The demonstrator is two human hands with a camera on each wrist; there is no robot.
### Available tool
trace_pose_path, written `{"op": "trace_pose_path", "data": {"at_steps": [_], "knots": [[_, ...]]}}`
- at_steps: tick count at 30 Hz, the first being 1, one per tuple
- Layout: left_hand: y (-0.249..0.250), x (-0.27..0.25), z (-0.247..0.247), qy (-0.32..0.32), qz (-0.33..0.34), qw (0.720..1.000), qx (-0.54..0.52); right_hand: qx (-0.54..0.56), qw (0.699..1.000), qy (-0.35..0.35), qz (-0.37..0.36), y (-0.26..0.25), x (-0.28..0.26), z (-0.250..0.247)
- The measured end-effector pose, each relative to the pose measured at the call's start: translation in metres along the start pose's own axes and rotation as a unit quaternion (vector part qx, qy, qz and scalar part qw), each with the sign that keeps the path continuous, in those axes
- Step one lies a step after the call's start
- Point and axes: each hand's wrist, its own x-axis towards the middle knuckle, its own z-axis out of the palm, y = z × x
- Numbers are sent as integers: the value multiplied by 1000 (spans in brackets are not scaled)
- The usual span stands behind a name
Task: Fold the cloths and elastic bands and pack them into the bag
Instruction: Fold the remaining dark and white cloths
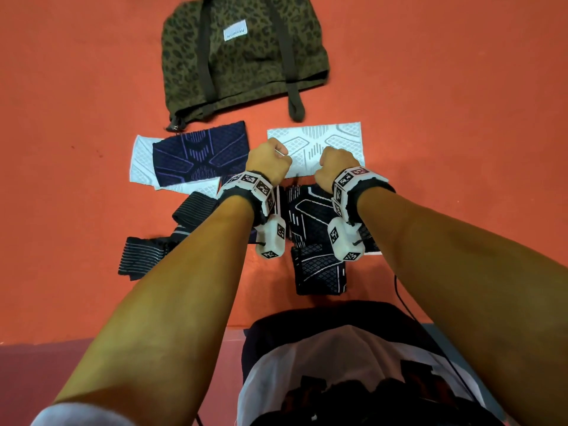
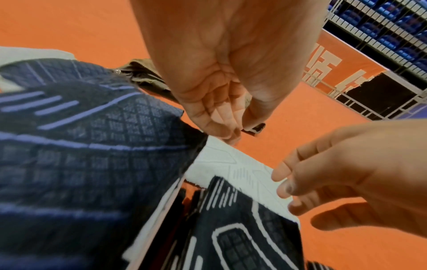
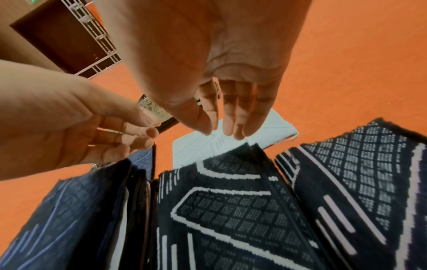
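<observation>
While my left hand (image 1: 268,161) and right hand (image 1: 334,166) hover over the white cloth's (image 1: 335,139) near edge, fingers (image 3: 231,117) loosely curled and holding nothing, the bag (image 1: 242,59) lies just beyond. Pinching unevenly could skew the fold or drag the dark cloth (image 1: 310,210) beside it.

An orange-red floor (image 1: 461,87) is seen throughout. At its far edge, an olive fabric bag with dark leopard spots (image 1: 246,66) is marked by a white label (image 1: 235,33) and dark straps. A white knitted cloth with grey geometric lines (image 1: 335,139) is patterned in diamonds. A navy cloth with purple lines (image 1: 199,155) is laid over white. Black cloths with white outlines (image 1: 313,216) and black elastic bands with grey stripes (image 1: 144,256) are seen nearer.
</observation>
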Motion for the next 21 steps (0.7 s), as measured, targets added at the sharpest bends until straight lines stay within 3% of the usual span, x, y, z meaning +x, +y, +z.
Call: {"op": "trace_pose_path", "data": {"at_steps": [6, 14, 21], "knots": [[-4, 32, 7, -55, -21, 995, 86, -7, 999, -35, 28, -1, 33, -2], [-7, 69, 13, -74, -62, 987, 131, -31, 994, -77, 71, 8, 66, -4], [-6, 87, 19, -80, -117, 978, 154, -2, 994, -32, 100, 18, 81, -1]]}}
